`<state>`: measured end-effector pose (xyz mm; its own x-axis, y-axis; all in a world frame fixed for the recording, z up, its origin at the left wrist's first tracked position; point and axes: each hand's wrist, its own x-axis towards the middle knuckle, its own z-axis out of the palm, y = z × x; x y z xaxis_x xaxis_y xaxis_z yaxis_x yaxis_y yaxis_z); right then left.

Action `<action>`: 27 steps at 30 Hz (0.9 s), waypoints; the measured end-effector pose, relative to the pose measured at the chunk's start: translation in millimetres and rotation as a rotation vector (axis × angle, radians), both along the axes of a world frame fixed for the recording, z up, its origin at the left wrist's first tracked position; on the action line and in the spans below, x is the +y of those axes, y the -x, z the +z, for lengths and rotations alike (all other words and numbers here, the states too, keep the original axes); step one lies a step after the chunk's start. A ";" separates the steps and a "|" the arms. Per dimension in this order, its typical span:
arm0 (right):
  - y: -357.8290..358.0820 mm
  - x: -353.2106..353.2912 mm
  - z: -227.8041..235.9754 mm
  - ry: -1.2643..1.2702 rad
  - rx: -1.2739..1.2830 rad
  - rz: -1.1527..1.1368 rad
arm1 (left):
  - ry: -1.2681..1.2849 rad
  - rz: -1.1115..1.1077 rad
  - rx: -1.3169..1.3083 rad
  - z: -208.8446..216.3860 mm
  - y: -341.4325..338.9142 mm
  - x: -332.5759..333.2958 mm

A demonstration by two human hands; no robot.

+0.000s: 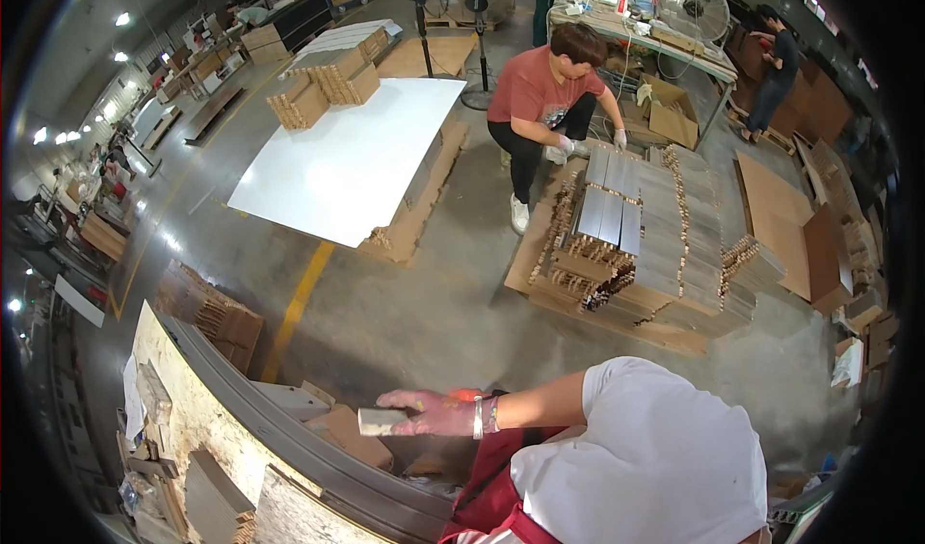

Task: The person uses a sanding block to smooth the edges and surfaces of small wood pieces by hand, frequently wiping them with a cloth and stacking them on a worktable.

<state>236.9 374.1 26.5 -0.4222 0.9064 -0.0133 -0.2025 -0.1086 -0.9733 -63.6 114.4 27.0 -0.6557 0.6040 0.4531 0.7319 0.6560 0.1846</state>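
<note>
My right hand (424, 417), in a stained pinkish glove, reaches leftward across the lower middle with its fingers closed around a small pale rectangular block (382, 422). Just beyond the block runs the grey edge of a long rail or panel (279, 428) along the workbench. Brown cardboard-like pieces (356, 438) lie below the hand. An orange-red patch (466, 394) shows behind my wrist; I cannot make out what it is. My left hand is not in view.
A worn pale bench top (164, 380) holds grey strips (214, 496). A squatting co-worker (549, 101) with gloved hands touches a stack of grey panels (665, 226) on the floor. A large white sheet (337, 163) and bundled boards (332, 86) lie farther back, near standing fans (477, 43).
</note>
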 end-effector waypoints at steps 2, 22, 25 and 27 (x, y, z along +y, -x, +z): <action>-15.4 4.6 14.1 0.048 -0.024 -0.015 | 0.004 0.019 -0.050 0.0 1.3 -2.0; -61.4 13.3 47.5 -0.339 -0.108 -0.370 | -0.007 0.037 -0.110 11.0 -9.2 0.6; -109.9 23.0 96.6 -0.564 -0.246 -0.672 | -0.033 0.047 -0.107 6.1 -6.3 -1.0; -137.0 29.3 117.4 -0.753 -0.305 -0.806 | -0.036 0.035 -0.100 9.9 -12.0 0.3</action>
<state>373.9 403.4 143.9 0.2129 0.7333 0.6457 0.3066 0.5774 -0.7567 -51.6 114.7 36.9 -0.7190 0.5647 0.4051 0.6855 0.6722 0.2797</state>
